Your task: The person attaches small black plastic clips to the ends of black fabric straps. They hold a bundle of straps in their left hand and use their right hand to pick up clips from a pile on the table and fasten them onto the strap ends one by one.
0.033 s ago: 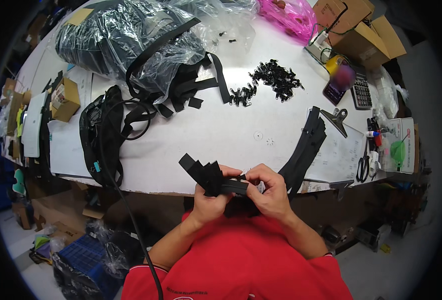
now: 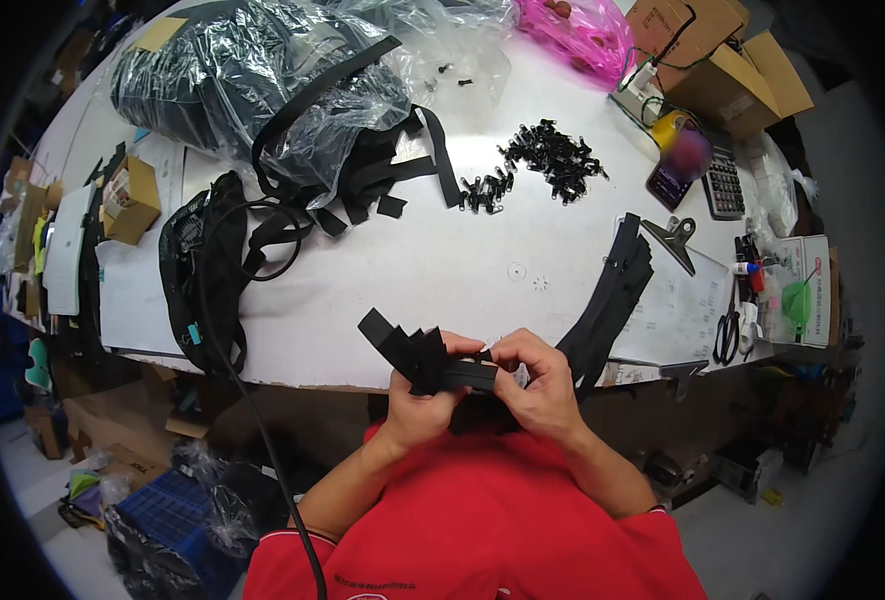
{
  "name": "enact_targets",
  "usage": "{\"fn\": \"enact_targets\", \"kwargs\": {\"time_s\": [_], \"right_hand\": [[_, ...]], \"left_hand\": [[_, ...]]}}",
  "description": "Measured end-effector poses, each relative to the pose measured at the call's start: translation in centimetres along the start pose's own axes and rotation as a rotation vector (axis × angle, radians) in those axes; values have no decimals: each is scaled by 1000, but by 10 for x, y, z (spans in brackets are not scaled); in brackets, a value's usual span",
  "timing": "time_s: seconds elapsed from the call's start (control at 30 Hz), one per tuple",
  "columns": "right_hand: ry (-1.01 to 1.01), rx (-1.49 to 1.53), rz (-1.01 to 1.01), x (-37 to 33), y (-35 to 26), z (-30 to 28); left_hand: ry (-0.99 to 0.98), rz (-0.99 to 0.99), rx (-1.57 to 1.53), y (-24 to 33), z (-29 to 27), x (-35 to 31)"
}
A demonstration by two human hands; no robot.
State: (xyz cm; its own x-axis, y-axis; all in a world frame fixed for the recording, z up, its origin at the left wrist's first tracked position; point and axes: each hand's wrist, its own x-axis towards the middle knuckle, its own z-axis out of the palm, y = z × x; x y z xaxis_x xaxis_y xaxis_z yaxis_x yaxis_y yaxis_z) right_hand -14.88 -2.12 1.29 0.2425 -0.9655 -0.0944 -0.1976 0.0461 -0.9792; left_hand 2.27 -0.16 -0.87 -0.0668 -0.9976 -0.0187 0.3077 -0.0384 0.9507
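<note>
Left hand (image 2: 421, 412): fingers closed firmly around a bundle of black strips (image 2: 415, 352), thumb below, forefinger along the far side.
Right hand (image 2: 545, 392): fingers curled, thumb and forefinger nearly together at the bundle's right end; whether they pinch a strip or a small part cannot be told, as the spot is partly hidden.
Black strips: between the two hands, at the near edge of the counter (image 2: 433, 270), in front of the red shirt (image 2: 503, 490); their loose ends fan out to the upper left.
Second bunch of strips (image 2: 611, 300): lying on the counter beyond the right hand, slanting up to the right.
Metal clip (image 2: 675, 240): just right of that bunch, on a paper sheet (image 2: 688, 305).
Zipper sliders (image 2: 561, 165): a black heap at mid-counter, with a smaller cluster at its lower left.
Phone (image 2: 671, 187): right of the heap, beside a calculator (image 2: 726, 187).
Plastic-wrapped bundle (image 2: 208, 95): large and dark, at the far left.
Cable (image 2: 255, 412): black, looping on the counter, then hanging past the left forearm.
</note>
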Motion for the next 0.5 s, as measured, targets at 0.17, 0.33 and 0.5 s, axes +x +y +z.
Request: {"fn": "enact_targets", "kwargs": {"time_s": [0.17, 0.33, 0.5], "right_hand": [[57, 87, -2, -5, 13, 9], [90, 46, -83, -3, 10, 14], [92, -33, -127, -4, 1, 14]], "left_hand": [[-42, 54, 43, 1, -1, -1], [-47, 101, 90, 2, -3, 0], [-35, 139, 102, 3, -3, 0]]}}
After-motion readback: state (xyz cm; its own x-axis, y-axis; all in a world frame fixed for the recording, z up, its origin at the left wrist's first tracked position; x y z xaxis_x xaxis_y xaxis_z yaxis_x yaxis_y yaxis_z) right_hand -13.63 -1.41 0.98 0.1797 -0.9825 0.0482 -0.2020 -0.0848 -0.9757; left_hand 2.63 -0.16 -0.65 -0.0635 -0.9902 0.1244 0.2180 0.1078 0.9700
